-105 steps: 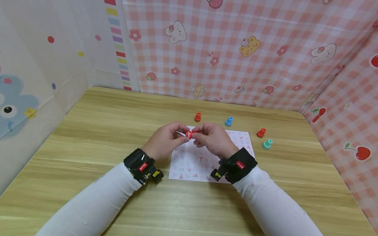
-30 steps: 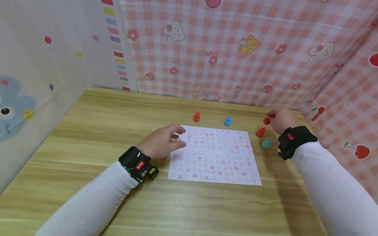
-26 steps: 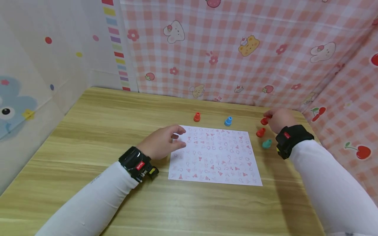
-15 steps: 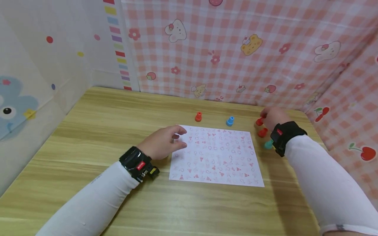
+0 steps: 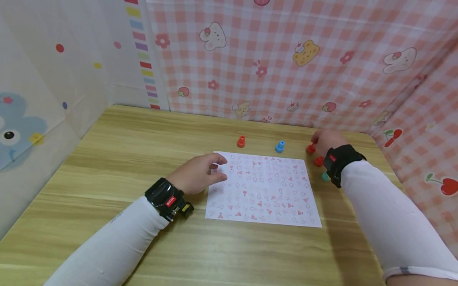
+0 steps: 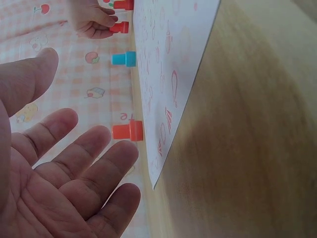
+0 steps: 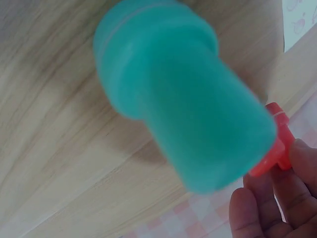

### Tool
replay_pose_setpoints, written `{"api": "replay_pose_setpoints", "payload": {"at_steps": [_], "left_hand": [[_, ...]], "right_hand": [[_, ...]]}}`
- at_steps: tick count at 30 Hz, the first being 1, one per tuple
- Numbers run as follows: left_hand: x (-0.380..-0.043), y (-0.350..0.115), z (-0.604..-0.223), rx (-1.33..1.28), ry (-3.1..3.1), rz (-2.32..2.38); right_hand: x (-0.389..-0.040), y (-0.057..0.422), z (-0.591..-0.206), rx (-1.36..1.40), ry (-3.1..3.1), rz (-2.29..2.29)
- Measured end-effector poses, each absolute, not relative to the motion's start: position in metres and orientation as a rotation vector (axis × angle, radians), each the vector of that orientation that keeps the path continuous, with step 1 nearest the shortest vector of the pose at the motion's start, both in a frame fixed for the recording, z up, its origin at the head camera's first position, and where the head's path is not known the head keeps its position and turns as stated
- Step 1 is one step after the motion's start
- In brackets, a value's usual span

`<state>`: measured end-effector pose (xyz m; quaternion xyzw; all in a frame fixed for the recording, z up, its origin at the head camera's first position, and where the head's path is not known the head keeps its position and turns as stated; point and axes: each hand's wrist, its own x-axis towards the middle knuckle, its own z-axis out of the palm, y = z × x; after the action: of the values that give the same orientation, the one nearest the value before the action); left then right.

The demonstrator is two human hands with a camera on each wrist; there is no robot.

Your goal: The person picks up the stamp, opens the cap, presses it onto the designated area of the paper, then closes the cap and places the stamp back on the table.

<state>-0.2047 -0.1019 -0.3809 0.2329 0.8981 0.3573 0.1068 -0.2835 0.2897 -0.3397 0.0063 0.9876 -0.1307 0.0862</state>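
My right hand (image 5: 329, 141) pinches a small red stamp (image 5: 310, 148) at the back right of the table, and its base seems to be on the wood. In front of it stand another red stamp (image 5: 319, 161) and a teal stamp (image 5: 325, 176), both partly covered by my wrist band. The teal stamp (image 7: 183, 99) fills much of the right wrist view. My left hand (image 5: 195, 173) holds nothing; its fingers are loosely bent over the left edge of a white paper (image 5: 264, 190) with small red and pink prints.
Behind the paper stand a red stamp (image 5: 241, 142) and a blue stamp (image 5: 280, 147), apart from each other. The wooden table (image 5: 143, 135) ends at a pink checked cloth (image 5: 229, 71) behind and more cloth at both sides.
Earlier both hands held a red stamp together over the paper. The right hand has since carried it to the back right, then shifted it leftward. My left hand has stayed nearly still.
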Motion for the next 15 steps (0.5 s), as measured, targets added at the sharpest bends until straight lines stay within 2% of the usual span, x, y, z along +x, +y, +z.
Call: {"api": "replay_pose_setpoints", "payload": {"at_steps": [15], "left_hand": [[-0.2054, -0.1021, -0.3790, 0.664, 2.677, 1.009]], "right_hand": [[-0.2899, 0.2852, -0.3424, -0.029, 2.878, -0.298]]}}
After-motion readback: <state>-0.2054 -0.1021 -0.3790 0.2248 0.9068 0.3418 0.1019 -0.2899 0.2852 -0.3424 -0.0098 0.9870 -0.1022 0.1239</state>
